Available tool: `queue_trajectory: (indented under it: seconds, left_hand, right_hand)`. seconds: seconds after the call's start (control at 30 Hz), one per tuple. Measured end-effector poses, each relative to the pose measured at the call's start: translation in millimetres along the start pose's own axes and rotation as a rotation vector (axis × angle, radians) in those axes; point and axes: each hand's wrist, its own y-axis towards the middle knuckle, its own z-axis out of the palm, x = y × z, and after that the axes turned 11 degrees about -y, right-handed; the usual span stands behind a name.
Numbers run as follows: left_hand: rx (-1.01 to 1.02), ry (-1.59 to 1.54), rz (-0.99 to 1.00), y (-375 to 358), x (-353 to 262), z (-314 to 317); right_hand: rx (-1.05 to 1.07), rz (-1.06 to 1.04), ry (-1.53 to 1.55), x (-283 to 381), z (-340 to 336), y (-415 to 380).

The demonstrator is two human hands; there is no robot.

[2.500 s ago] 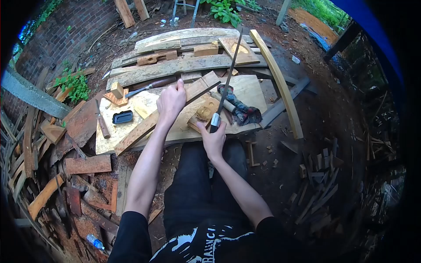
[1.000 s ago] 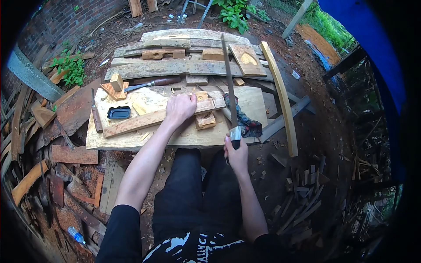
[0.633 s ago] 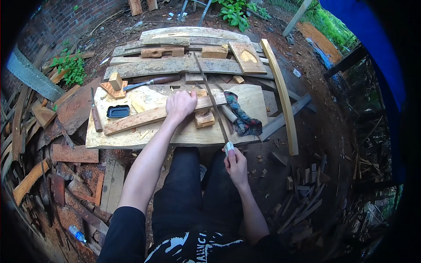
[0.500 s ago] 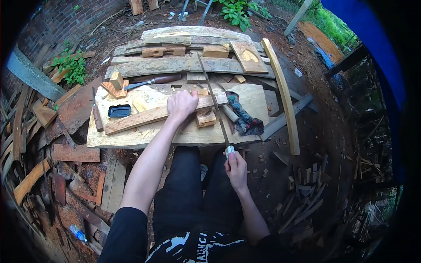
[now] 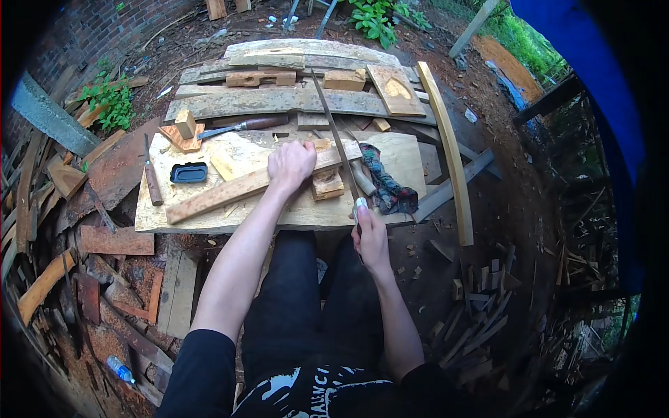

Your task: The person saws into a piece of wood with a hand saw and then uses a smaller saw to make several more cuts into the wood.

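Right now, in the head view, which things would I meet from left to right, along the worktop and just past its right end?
Wooden-handled tool → small black tray → left hand → patterned cloth → long pale timber strip.

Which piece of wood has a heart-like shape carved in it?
The squarish board, just left of the long pale strip; no other piece shows that shape.

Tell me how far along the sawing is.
Done: the wooden strip lies over a block, held by the left hand. In hand: the right hand has the saw across the strip's right end. Remaining: that end looks attached, so the cut seems unfinished; depth unclear.
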Motion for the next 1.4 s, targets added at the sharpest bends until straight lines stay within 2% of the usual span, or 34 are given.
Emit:
queue_trajectory:
  seconds: [0.17,0.27,0.43,0.6,0.83,0.93,1.03,1.23,1.4]
  left_hand:
    - [0.035,-0.007,-0.001,1.2,-1.0,-3.0]
    - [0.033,-0.003,0.012,2.1,0.4,-1.3]
    - [0.010,0.014,0.039,1.0,2.7,2.1]
    - [0.010,-0.018,0.105,3.0,5.1,3.1]
    - [0.052,0.047,0.079,3.6,3.4,0.4]
    - [0.036,0.034,0.053,3.2,1.9,2.7]
    - [-0.022,0.024,0.048,1.7,2.7,3.8]
    - [-0.008,-0.030,0.052,2.3,4.8,4.4]
    - [0.034,0.001,0.081,2.6,3.3,3.4]
  right_hand:
    - [-0.006,0.019,-0.001,-2.6,-1.4,-8.8]
    - [0.009,-0.007,-0.056,-6.3,-18.0,-37.0]
    - [-0.010,0.039,0.026,-12.5,-27.6,-86.9]
    - [0.002,0.015,0.026,-16.0,-19.9,-67.5]
    - [0.038,-0.003,0.012,-1.6,-5.3,-0.4]
    - [-0.043,0.016,0.026,-3.3,4.2,-0.4]
    - [-0.029,-0.009,0.041,-5.7,0.6,-14.8]
    - [-0.011,-0.006,-0.060,-20.5,-21.2,-90.6]
    - [-0.004,0.050,-0.063,-6.6,-18.6,-70.9]
